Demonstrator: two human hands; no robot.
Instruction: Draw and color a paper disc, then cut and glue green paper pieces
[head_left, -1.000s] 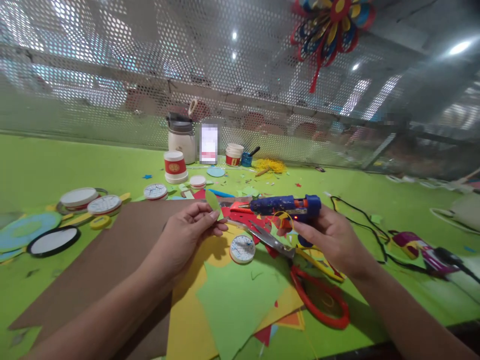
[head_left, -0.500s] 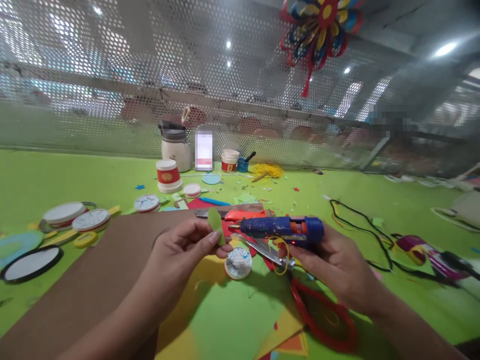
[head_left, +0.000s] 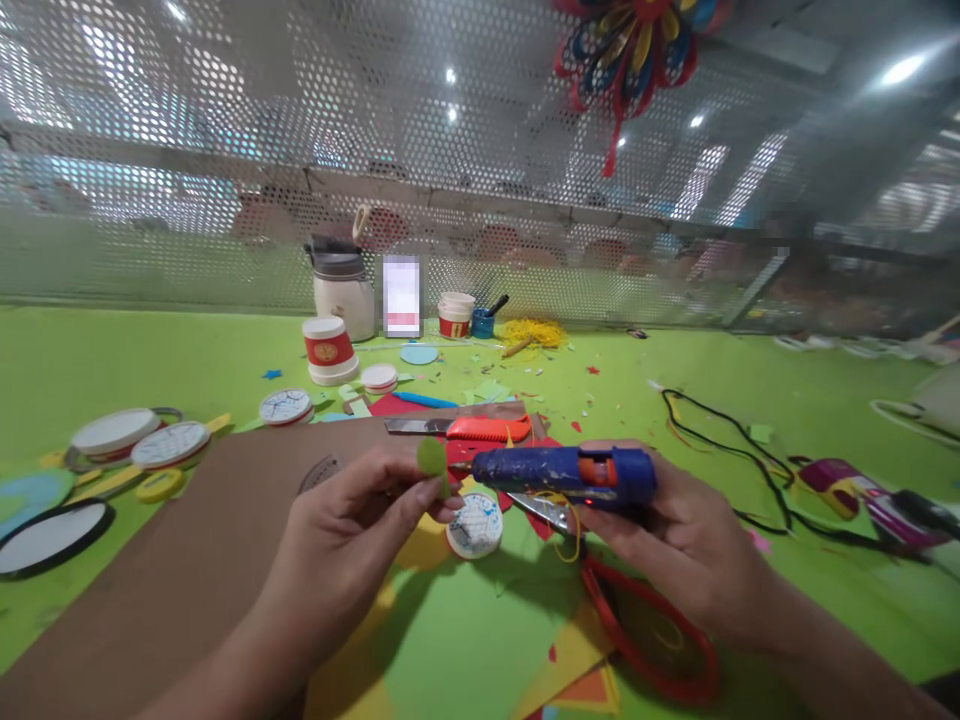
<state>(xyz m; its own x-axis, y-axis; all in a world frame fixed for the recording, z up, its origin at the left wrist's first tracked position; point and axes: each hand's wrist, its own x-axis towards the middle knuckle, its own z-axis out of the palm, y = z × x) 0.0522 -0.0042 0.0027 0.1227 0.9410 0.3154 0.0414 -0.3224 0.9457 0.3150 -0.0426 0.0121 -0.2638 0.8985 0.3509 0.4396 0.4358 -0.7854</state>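
Note:
Between the thumb and fingers of my left hand (head_left: 360, 520) is a small green paper piece (head_left: 432, 458), held upright. My right hand (head_left: 675, 545) is wrapped round a blue hot glue gun (head_left: 562, 475), whose metal nozzle points left and lies at or very near the paper's edge; whether they touch I cannot tell. A round white disc (head_left: 475, 525) with blue marks lies just under the nozzle. Red-handled scissors (head_left: 652, 630) rest below my right hand, their blades partly covered. Behind the paper lies a red-orange utility knife (head_left: 487, 429) with its blade out.
Brown cardboard (head_left: 202, 560) covers the left side of the green table. White discs (head_left: 171, 444) and a yellow tape roll (head_left: 160, 485) lie further left. Paper cups (head_left: 330, 350), a jug (head_left: 343, 295) and a lit screen (head_left: 401, 293) stand behind. A black cord (head_left: 720, 450) curves at right.
The green paper has turned slightly and sits lower, with the glue gun's nozzle now close against it. My view has shifted a little.

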